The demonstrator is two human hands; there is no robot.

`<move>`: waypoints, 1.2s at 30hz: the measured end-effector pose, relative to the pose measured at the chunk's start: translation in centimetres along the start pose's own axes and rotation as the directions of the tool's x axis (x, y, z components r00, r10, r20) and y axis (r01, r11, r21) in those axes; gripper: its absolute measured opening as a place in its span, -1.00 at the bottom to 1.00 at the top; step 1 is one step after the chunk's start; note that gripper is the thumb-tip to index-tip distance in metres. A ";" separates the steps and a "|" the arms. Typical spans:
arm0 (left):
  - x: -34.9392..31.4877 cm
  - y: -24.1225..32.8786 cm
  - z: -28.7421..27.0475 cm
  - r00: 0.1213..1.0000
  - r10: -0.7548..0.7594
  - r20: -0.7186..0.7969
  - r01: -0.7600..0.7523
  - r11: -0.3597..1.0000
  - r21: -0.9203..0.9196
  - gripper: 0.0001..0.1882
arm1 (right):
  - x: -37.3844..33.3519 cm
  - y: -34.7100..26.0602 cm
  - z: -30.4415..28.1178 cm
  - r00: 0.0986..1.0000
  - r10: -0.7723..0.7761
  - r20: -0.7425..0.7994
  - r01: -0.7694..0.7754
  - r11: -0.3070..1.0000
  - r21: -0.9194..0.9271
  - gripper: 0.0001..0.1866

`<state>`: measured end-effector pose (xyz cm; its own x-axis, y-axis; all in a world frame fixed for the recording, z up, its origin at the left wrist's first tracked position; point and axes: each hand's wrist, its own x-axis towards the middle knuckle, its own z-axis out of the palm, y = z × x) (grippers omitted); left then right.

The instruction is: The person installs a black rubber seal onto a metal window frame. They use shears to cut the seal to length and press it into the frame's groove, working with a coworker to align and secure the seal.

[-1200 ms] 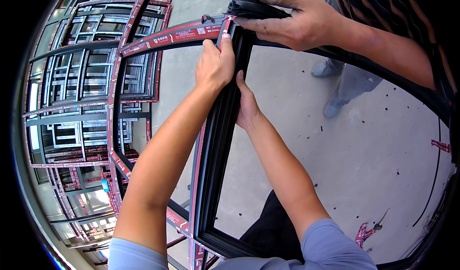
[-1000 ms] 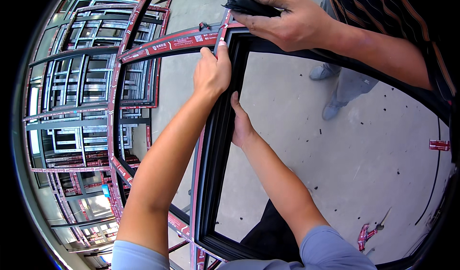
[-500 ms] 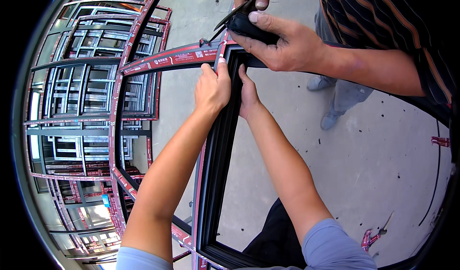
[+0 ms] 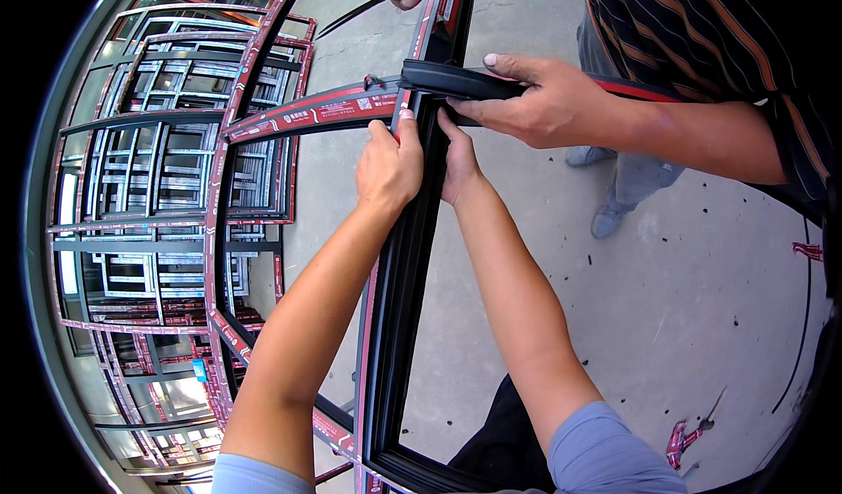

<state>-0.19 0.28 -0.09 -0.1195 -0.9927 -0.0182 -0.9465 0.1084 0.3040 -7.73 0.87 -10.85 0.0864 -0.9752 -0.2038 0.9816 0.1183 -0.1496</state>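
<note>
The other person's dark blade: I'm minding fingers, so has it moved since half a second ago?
Yes: the dark blade has moved left, away from the frame corner.

Floor [image 4: 649, 310]: grey | left background: stacked window frames [image 4: 140, 246] | bright patches [image 4: 182, 394] lower left

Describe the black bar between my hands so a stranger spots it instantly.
Find the big dark frame right of centre. Its left side, running up between the left hand and right hand, is the black bar. Ridged black faces distinguish it from the red-covered crossbar beyond the left hand.
</note>
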 end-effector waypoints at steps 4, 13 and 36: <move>0.0 0.4 -0.1 1.000 0.001 -0.007 -0.001 1.000 -0.020 -0.30 | -0.6 0.5 0.0 0.999 -0.002 -0.054 0.001 1.000 -0.016 -0.33; -0.2 0.1 -0.5 0.999 -0.029 0.024 0.030 0.998 -0.049 -0.36 | -6.6 4.3 -2.5 0.938 -0.129 -0.320 0.022 0.948 -0.317 -0.26; -0.4 -0.3 -0.3 0.999 -0.038 0.023 0.041 0.986 -0.161 -0.48 | -26.1 6.3 -0.6 0.940 -0.333 0.077 0.087 0.014 -0.996 -0.74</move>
<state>0.23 0.59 0.12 -0.0903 -0.9946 -0.0520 -0.8898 0.0572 0.4527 -3.95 27.18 -7.07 -0.2326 -0.9702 -0.0673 -0.1477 0.1036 -0.9836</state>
